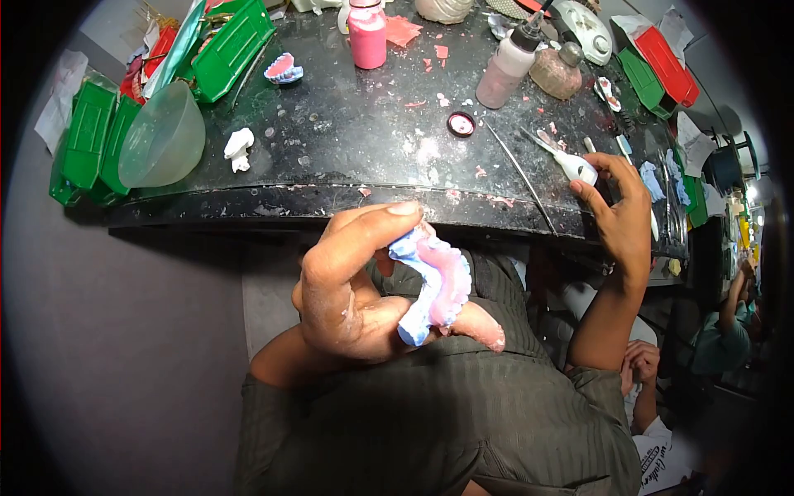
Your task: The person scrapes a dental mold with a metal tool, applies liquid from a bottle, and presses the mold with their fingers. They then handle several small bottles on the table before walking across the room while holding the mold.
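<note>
A dental cast (447, 285) with a pink wax arch, scalloped edge and blue base is held over my lap in my left hand (351, 285). The forefinger presses its upper end and the thumb supports the lower end. My right hand (620, 207) is at the front right of the bench. Its thumb and forefinger close around the rear of a white-handled tool (571, 164) with a slim metal tip pointing away to the left. A long thin metal rod (521, 178) lies to the left of that hand. A small round dark-rimmed lid (461, 124) sits farther left.
On the black bench (331, 157) stand a pink bottle (368, 37), a nozzle bottle (506, 70), and a glass flask (558, 70). Another dental cast (284, 70), a white lump (239, 150), a translucent bowl (165, 136) and green bins (236, 50) are leftward. A person's hands (641, 362) show lower right.
</note>
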A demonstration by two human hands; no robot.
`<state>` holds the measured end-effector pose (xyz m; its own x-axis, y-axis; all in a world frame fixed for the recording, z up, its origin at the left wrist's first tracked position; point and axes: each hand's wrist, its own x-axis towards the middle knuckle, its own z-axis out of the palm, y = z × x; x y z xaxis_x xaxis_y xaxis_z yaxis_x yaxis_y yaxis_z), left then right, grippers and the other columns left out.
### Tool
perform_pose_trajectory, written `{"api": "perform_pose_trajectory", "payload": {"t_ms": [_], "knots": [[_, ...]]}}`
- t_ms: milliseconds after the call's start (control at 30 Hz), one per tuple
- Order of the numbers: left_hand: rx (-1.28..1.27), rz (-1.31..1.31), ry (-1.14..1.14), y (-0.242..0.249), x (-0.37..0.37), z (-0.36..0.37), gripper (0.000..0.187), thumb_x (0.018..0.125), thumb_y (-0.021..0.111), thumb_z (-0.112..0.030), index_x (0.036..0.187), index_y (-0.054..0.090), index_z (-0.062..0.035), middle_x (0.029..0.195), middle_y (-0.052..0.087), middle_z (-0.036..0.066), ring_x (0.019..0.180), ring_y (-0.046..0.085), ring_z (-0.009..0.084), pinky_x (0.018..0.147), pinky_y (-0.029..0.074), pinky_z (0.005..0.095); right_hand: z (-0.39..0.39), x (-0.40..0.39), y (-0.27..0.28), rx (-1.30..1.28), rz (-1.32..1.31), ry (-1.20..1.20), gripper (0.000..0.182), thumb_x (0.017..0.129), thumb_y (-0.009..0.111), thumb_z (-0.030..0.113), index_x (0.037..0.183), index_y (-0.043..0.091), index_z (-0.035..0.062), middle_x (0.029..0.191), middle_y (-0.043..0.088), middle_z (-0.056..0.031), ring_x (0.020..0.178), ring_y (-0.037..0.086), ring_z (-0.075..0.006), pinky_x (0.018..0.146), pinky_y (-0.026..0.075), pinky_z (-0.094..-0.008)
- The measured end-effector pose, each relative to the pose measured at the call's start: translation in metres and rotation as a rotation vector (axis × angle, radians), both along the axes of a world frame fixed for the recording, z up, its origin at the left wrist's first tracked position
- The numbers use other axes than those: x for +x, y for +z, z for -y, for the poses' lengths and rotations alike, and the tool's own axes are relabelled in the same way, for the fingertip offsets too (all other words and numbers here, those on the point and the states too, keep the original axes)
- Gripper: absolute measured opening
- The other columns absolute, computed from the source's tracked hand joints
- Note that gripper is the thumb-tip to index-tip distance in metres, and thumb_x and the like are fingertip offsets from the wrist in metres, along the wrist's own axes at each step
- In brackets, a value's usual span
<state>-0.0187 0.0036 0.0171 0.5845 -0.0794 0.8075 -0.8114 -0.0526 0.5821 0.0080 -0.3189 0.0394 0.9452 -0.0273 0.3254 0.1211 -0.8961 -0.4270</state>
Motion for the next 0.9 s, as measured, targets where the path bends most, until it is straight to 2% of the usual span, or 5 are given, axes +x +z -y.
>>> {"api": "perform_pose_trajectory", "payload": {"t_ms": [300,367,600,800,900], "knots": [[0.05,0.062,0.079,0.0048,-0.0018,0.0008,0.108,0.046,0.105,-0.033,0.133,0.051,0.0014,0.113,0.066,0.018,0.09,0.07,0.0203,0.073,0.06,0.0296,-0.0017,0.0001,0.0,-0.006,-0.001,-0.015,0.037,0.08,0.085,0.012,0.112,0.07,0.0007,0.101,0.07,-0.0118,0.089,0.065,-0.0248,0.084,0.052,-0.0356],[0.058,0.07,0.078,0.0047,-0.0019,-0.0001,0.107,0.046,0.106,-0.033,0.133,0.052,0.0012,0.112,0.067,0.018,0.089,0.07,0.0211,0.074,0.061,0.0307,0.0002,0.0006,-0.0018,0.021,-0.022,-0.02,0.037,0.081,0.085,0.009,0.114,0.07,0.0,0.102,0.068,-0.0091,0.089,0.059,-0.0194,0.084,0.048,-0.0324],[0.043,0.08,0.083,0.0021,-0.0014,0.0001,0.107,0.048,0.105,-0.036,0.133,0.052,0.0011,0.111,0.067,0.017,0.089,0.071,0.0221,0.075,0.061,0.0307,-0.0003,0.0004,-0.0029,0.025,-0.011,-0.024,0.039,0.082,0.085,0.009,0.117,0.07,0.0005,0.104,0.069,-0.0092,0.091,0.06,-0.0191,0.085,0.048,-0.032],[0.069,0.094,0.102,0.0047,-0.0023,0.0009,0.108,0.047,0.105,-0.038,0.132,0.053,0.0022,0.11,0.068,0.018,0.086,0.071,0.0218,0.073,0.061,0.0302,-0.0004,0.0006,-0.0029,0.057,-0.038,-0.027,0.039,0.082,0.084,0.008,0.117,0.07,0.0001,0.106,0.07,-0.0095,0.094,0.062,-0.0196,0.088,0.049,-0.0324],[0.044,0.1,0.11,0.005,-0.0032,0.0018,0.109,0.045,0.105,-0.039,0.131,0.053,0.003,0.109,0.068,0.019,0.084,0.071,0.0215,0.071,0.061,0.0295,-0.0024,0.0003,-0.0026,0.044,-0.012,-0.031,0.04,0.08,0.085,0.009,0.116,0.07,0.0009,0.105,0.071,-0.0128,0.094,0.069,-0.0239,0.088,0.053,-0.0344]]}}
